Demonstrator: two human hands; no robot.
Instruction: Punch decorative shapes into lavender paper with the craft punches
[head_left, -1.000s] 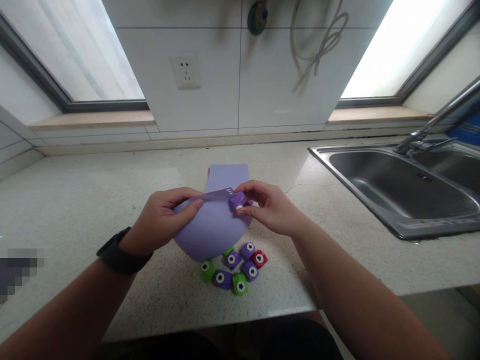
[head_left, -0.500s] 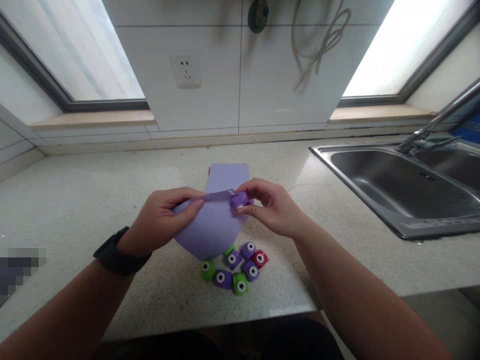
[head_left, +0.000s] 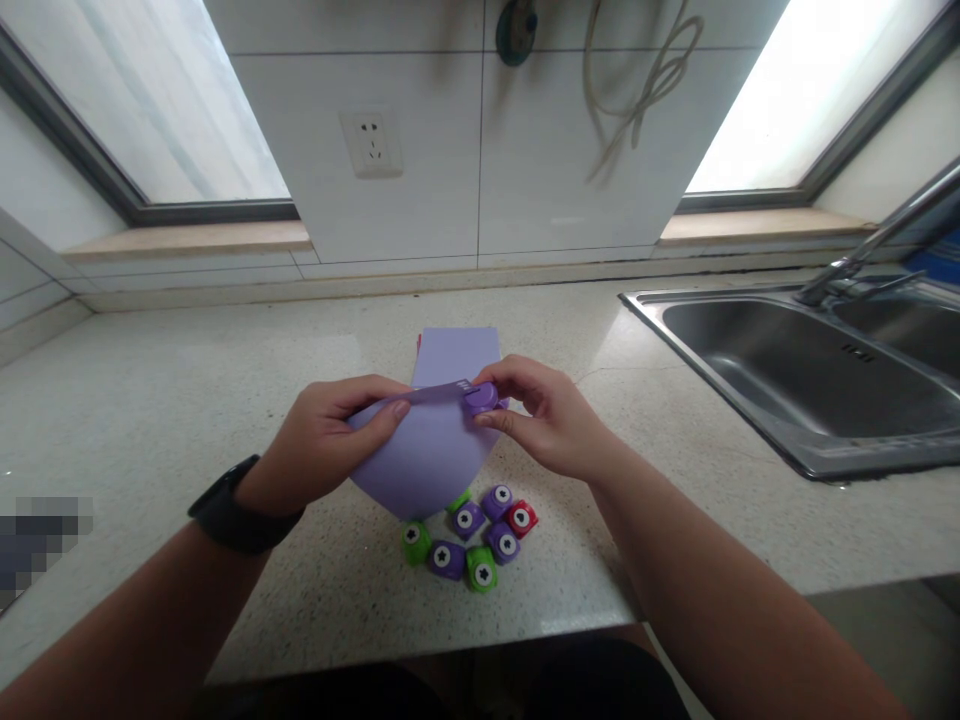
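Left hand (head_left: 337, 437), thumb uppermost, pinches the curled purple paper (head_left: 424, 455) at its far-left edge. Right hand (head_left: 553, 418), fingers bent, grips a purple punch (head_left: 482, 398) at the paper's far-right corner. Right of the paper, the sink (head_left: 750, 370) shows slots (head_left: 857, 353).

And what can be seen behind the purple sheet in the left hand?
Behind the held purple sheet, a flat purple sheet shows, with a red sliver at its left edge. Its near part is covered from view.

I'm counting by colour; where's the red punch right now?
In the head view, the red punch lies on the counter, rightmost of the loose punches, beside two purple ones.
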